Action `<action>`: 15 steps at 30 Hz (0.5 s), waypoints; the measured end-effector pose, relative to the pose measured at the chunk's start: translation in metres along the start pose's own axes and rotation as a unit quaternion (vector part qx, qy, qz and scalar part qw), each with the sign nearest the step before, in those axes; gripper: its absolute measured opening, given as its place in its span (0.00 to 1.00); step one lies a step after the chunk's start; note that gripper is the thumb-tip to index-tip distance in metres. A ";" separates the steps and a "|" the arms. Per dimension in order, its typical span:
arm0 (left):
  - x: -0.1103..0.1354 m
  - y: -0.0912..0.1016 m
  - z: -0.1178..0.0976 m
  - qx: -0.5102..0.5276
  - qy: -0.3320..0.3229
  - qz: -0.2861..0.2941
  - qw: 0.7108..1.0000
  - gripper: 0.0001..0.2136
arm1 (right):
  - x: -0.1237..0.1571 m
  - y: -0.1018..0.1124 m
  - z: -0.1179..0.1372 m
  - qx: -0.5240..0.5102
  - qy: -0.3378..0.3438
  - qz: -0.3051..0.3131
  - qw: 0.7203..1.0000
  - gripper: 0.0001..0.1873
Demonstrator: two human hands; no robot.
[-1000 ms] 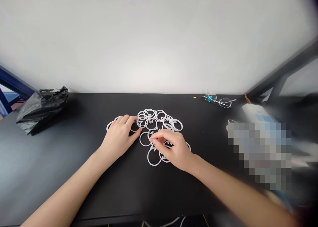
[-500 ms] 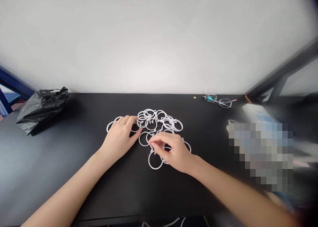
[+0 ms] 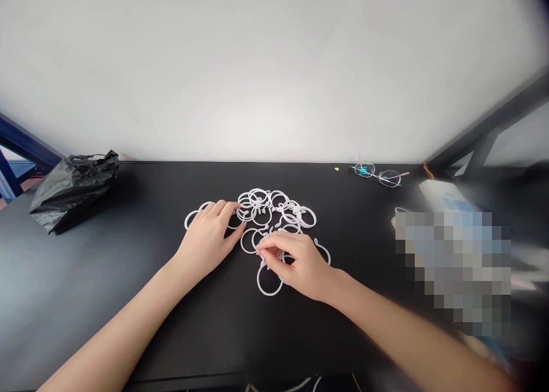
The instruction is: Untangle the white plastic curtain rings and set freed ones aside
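Observation:
A heap of white plastic rings point(image 3: 274, 209) lies on the black table point(image 3: 128, 277), in the middle. My left hand point(image 3: 210, 237) rests palm down on the heap's left edge, fingers curled over a ring. My right hand point(image 3: 295, 260) sits on the heap's near side, its thumb and fingers pinched on a white ring point(image 3: 269, 280) that hangs toward me from the fingertips. Several rings are hidden under both hands.
A crumpled black plastic bag point(image 3: 71, 186) lies at the table's far left. Wire-framed glasses point(image 3: 377, 173) sit at the far right by the white wall. A blurred, pixelated object point(image 3: 454, 260) fills the right side. A dark metal frame post point(image 3: 484, 134) rises at the right.
My right hand has drawn its pinched ring slightly toward me. My left hand has stayed put on the heap's left edge.

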State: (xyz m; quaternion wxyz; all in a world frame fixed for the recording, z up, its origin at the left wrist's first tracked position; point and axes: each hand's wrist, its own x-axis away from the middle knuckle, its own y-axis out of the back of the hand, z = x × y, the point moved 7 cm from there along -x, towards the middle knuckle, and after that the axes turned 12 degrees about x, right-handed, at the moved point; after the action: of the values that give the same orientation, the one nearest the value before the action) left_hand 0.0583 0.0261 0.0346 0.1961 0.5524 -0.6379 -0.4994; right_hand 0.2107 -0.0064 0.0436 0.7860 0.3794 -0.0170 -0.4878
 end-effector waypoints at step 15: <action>0.001 -0.001 -0.002 0.012 -0.006 0.006 1.000 0.12 | 0.001 -0.001 0.002 0.045 0.018 0.016 0.999 0.07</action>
State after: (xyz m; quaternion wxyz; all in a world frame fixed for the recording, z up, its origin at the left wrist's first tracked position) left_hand 0.0607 0.0245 0.0342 0.1887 0.5481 -0.6479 -0.4941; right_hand 0.2091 -0.0088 0.0441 0.7762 0.4227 -0.0304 -0.4668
